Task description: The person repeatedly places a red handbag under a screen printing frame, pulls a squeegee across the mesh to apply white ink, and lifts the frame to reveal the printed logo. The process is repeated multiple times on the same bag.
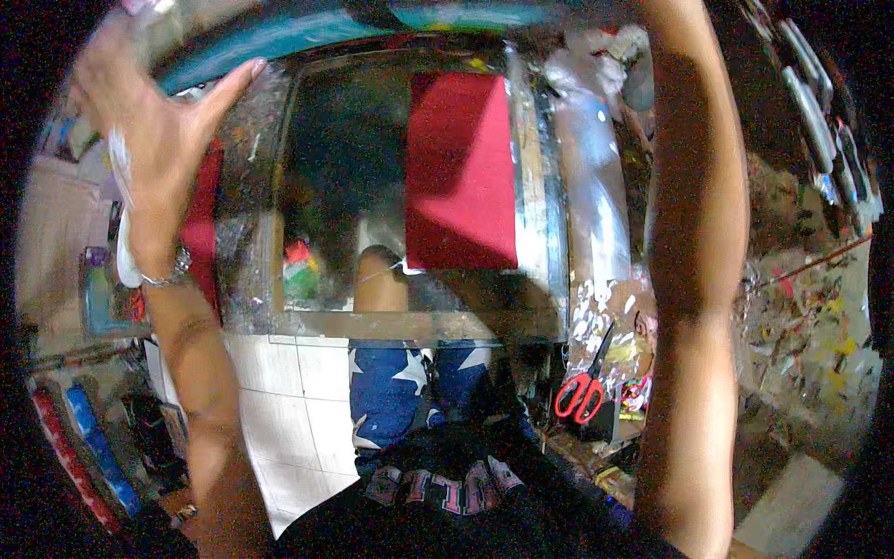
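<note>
My left hand (163, 140) is raised at the upper left, thumb stretched well away from the fingers, which are blurred. Nothing shows in its grasp. A white strip (124, 242) runs along its outer edge, and a silvery bracelet (168, 268) circles the wrist. My right forearm (697, 186) reaches up along the right side, and its hand lies beyond the top edge. Between the arms, a red rectangular sheet (461, 177) lies on a dark, glass-like tabletop (335, 158), partly shadowed. Another red piece (203, 233) shows beside my left wrist.
Scissors with orange-red handles (579, 399) stand near the table's right front corner. Clear, shiny plastic (596, 177) lies along the right side. A teal surface (270, 47) crosses the back. Red (70, 447) and blue (98, 443) long items lie lower left.
</note>
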Demonstrator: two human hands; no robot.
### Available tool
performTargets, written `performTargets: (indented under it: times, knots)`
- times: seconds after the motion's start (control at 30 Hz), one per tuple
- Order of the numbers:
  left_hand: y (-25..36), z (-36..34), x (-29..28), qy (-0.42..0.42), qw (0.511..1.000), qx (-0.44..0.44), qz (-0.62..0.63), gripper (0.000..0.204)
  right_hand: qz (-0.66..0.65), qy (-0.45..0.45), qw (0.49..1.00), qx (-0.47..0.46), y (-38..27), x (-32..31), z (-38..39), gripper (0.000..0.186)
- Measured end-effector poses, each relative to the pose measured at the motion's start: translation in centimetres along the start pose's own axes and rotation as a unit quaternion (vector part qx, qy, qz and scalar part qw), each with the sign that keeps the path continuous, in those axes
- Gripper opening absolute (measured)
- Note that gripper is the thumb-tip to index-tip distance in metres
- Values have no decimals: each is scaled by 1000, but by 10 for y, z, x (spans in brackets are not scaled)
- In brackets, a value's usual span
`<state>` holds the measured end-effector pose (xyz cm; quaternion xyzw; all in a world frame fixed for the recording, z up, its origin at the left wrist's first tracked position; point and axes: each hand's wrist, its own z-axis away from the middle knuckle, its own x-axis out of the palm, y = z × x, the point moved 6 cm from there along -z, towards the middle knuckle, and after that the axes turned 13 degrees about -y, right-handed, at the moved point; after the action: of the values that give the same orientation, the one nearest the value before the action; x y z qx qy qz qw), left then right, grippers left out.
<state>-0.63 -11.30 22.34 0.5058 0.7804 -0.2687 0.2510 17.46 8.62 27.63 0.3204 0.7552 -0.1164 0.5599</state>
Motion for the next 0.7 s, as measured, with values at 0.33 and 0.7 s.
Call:
performTargets:
  times: [0.33,0.7]
  knots:
    - [39,216,92,-394,859,166,282,47,-124,-195,973,-9,-115,164,189,34]
    - [51,247,123,-395,868,149,262,56,-195,-288,938,-8,-97,212,164,17]
